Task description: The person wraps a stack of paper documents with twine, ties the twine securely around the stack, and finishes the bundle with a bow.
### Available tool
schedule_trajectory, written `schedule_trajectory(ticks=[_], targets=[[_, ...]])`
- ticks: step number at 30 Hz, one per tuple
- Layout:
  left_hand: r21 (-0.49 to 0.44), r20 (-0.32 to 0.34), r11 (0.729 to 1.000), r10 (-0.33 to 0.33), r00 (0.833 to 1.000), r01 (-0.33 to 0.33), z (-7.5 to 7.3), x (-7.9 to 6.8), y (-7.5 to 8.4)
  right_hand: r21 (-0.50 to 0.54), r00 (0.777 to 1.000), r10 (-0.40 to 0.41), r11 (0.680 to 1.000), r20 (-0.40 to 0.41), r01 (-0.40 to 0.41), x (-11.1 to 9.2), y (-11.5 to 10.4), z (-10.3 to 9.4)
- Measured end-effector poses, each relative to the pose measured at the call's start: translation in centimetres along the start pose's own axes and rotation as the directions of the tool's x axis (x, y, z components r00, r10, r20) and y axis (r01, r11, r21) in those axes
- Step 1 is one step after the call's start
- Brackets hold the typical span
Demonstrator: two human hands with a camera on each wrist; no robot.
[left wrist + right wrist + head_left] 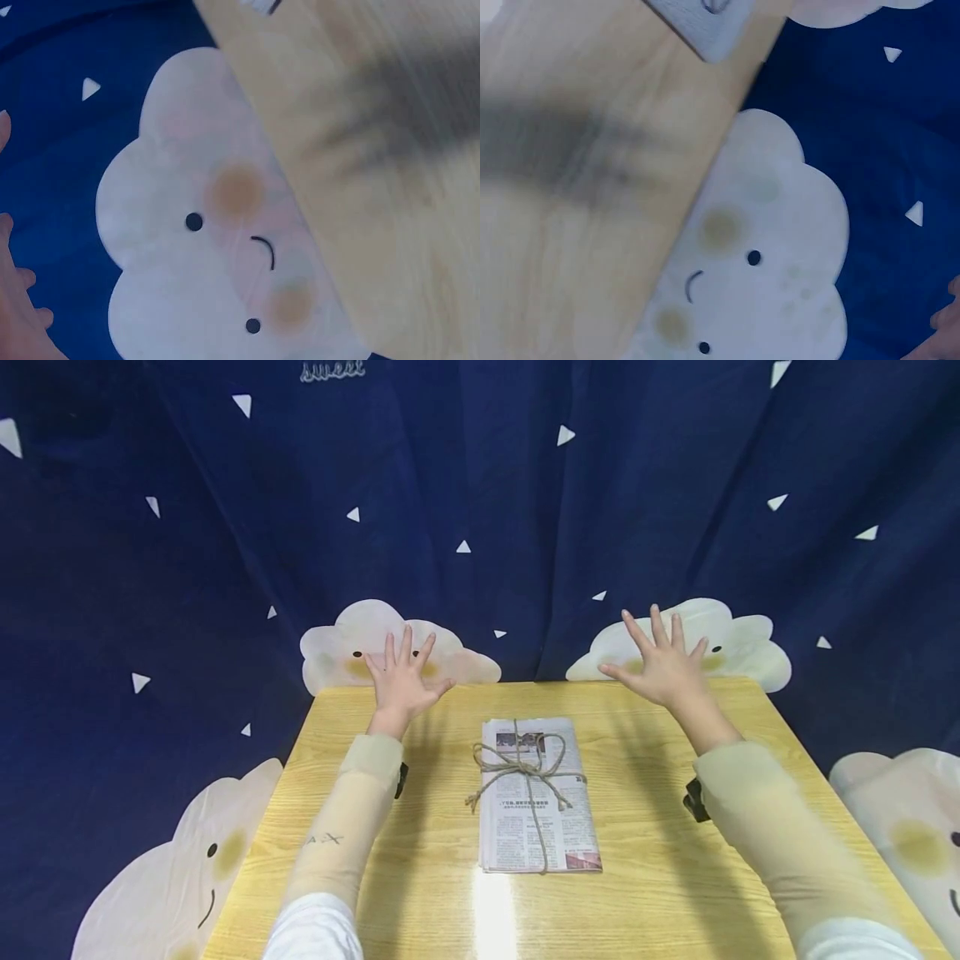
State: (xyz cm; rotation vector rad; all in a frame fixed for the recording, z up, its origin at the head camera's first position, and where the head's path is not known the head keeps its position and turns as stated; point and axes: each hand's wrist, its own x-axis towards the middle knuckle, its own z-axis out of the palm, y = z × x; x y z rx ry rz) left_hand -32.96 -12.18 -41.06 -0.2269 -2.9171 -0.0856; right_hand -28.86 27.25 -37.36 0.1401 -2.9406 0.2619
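Note:
A folded bundle of newspapers lies flat near the middle of the wooden table. Brown twine crosses it both ways and is tied in a bow on top. My left hand is held above the table's far left part, fingers spread and holding nothing. On the other side, my right hand hovers with its fingers fanned out, also holding nothing. Both hands are apart from the bundle. Only some fingers of each hand show at the edges of the wrist views, and a corner of the bundle shows in the right wrist view.
The wooden table has its far edge against a dark blue curtain printed with white triangles and smiling clouds. Shadows of both arms fall across the tabletop. A black strap part sits at the right wrist.

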Motion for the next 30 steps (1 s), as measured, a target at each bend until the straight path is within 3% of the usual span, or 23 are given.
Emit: schedule_trajectory(ticks=[5, 11, 18, 30], targets=[[0.085, 0.013, 0.996, 0.003, 1.000, -0.004, 1.8, -0.6, 0.4, -0.022, 1.000, 0.017, 1.000, 0.007, -0.017, -0.5, 0.2, 2.2], [0.085, 0.086, 0.996, 0.005, 0.996, -0.013, 3.4, -1.6, 0.8, -0.033, 0.999, 0.016, 0.999, 0.032, -0.015, -1.2, 0.5, 3.8], [-0.013, 0.066, 1.000, 0.018, 0.998, -0.017, 3.0, -1.7, 1.3, -0.024, 0.999, 0.020, 1.000, 0.026, -0.019, -1.2, 0.5, 3.9], [-0.047, 0.081, 0.999, 0.014, 0.997, -0.010, 2.7, -1.3, 1.5, -0.023, 0.999, 0.016, 1.000, 0.051, -0.015, -1.2, 0.4, 3.5]])
